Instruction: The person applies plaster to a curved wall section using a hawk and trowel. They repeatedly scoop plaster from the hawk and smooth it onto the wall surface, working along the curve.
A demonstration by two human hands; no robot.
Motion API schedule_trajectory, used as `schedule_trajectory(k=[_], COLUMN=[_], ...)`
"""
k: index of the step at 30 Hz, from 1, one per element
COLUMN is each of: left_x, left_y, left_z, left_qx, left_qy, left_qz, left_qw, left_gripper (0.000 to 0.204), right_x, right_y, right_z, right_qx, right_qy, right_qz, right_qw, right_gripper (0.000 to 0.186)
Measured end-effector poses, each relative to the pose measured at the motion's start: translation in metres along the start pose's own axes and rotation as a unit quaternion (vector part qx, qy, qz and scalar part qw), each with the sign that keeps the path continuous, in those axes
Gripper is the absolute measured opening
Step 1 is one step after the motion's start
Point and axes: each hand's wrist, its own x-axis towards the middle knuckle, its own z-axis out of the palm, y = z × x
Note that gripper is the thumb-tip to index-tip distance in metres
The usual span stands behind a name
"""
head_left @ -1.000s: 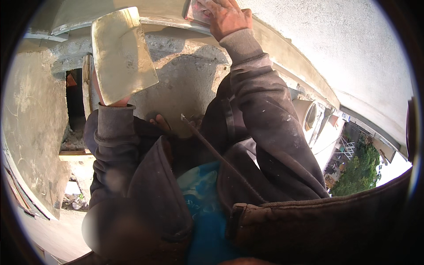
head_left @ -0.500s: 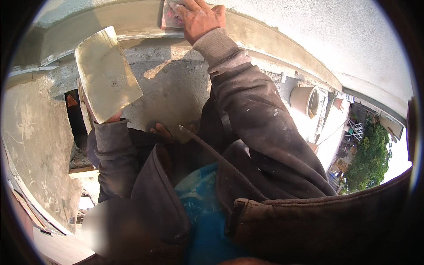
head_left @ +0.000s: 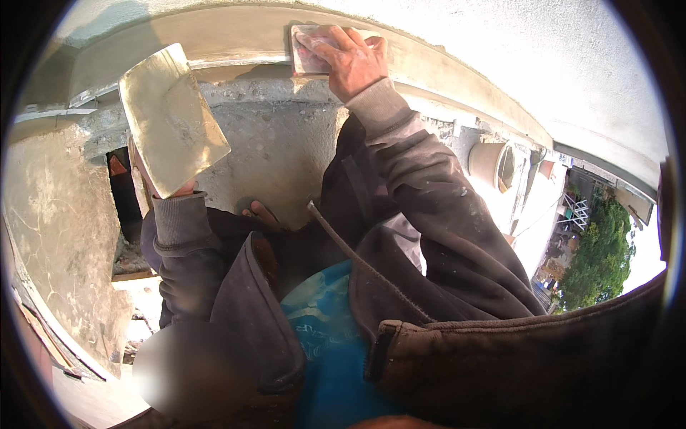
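My right hand (head_left: 354, 63) grips a flat rectangular plastering float (head_left: 307, 63), pale with pinkish marks. The float lies against a long band of smooth grey-beige plaster (head_left: 221, 36) that curves across the top of the view. To the left, my left hand (head_left: 186, 188) supports a rectangular plastering hawk (head_left: 171, 121) from below. A thin smear of wet grey mortar coats the hawk's face. Most of the left hand is hidden under the board; only a little skin shows at its lower corner.
Rough concrete (head_left: 279, 136) lies beneath the band, with my bare toes (head_left: 262, 213) lower down. A dark opening (head_left: 126, 186) is at the left beside a cracked plastered surface (head_left: 57, 214). A pale bucket-like container (head_left: 493, 164) stands at the right, with a tree (head_left: 600, 261) beyond.
My right hand has moved the float to the right and slightly nearer along the plaster band. The left hand and hawk have stayed almost in place.
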Motion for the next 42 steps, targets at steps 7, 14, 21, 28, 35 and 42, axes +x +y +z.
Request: schedule_trajectory(k=[7,14,21,28,35,42], left_x=[-0.007,-0.003,0.006,0.012,0.024,0.02], left_y=[0.007,0.012,0.013,0.002,-0.019,-0.032], left_z=[0.005,0.018,0.025,0.033,0.045,0.049], left_qx=[-0.095,-0.074,-0.037,-0.048,-0.065,-0.069], left_qy=[-0.095,-0.115,-0.13,-0.142,-0.158,-0.167], left_qz=[-0.045,-0.056,-0.086,-0.117,-0.137,-0.172], left_qw=[0.99,0.989,0.987,0.982,0.976,0.968], left_gripper=[0.054,0.055,0.055,0.055,0.056,0.056], right_x=[-0.055,-0.011,0.051,-0.086,-0.034,-0.068], right_y=[0.12,0.048,-0.039,0.13,0.036,0.107], right_z=[0.014,0.018,0.013,0.009,-0.018,0.0], right_qx=[-0.033,0.053,0.017,-0.025,0.087,0.028], right_qy=[-0.04,0.06,0.079,-0.022,0.025,-0.06], right_qz=[0.197,0.049,0.066,0.252,0.259,0.468], right_qw=[0.979,0.996,0.995,0.967,0.962,0.881], right_gripper=[0.058,0.051,0.046,0.049,0.031,0.032])
